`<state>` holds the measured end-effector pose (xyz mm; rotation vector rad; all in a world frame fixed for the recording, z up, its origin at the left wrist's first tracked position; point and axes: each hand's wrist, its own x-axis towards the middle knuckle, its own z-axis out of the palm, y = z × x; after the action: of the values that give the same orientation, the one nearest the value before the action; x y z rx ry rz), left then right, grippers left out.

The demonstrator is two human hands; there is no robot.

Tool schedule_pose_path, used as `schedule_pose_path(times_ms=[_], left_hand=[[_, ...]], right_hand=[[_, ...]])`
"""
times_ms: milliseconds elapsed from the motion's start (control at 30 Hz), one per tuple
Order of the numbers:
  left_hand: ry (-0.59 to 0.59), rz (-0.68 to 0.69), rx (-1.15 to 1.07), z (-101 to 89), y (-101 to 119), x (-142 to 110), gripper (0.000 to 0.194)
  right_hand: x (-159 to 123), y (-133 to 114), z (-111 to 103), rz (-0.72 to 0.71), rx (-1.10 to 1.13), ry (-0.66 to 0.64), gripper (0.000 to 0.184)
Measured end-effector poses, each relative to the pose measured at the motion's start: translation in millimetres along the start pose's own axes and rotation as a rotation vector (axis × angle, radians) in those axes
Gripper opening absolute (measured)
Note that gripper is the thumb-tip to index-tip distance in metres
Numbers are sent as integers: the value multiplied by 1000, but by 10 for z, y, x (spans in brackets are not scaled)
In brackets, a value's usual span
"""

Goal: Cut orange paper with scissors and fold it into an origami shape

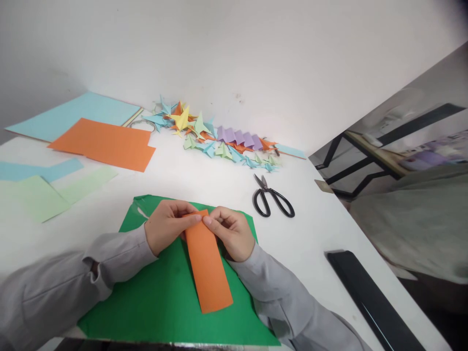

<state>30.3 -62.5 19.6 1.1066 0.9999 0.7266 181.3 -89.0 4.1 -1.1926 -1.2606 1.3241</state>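
Note:
A strip of orange paper (210,273) slants over the green mat (161,297), its far end between my two hands. My left hand (170,226) pinches the far left corner, thumb on top. At the far right corner, my right hand (232,231) grips the same edge between thumb and fingers. Both thumbs nearly meet at the top edge. The fingertips beneath the paper are hidden. Beyond my right hand, black-handled scissors (270,195) lie on the white table with their blades slightly apart.
Folded paper shapes (204,131) in several colours lie along the wall. Larger orange sheets (106,144) and a blue sheet (76,114) lie at the back left, with green paper pieces (44,197) nearer. A long black object (369,297) rests near the table's right edge.

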Motion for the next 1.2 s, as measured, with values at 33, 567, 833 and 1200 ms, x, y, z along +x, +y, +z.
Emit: schedule_pose_path(times_ms=[33, 567, 833, 1200], left_hand=[[3, -2, -4, 0, -3, 1, 17], [31, 4, 1, -2, -3, 8, 16], [-38, -25, 22, -13, 24, 0, 26], [-118, -26, 167, -86, 49, 53, 40]], right_hand=[[0, 0, -2, 1, 2, 0, 33], [-10, -9, 4, -1, -119, -54, 36], [-15, 0, -31, 60, 11, -65, 41], [-2, 11, -49, 119, 140, -45, 41]])
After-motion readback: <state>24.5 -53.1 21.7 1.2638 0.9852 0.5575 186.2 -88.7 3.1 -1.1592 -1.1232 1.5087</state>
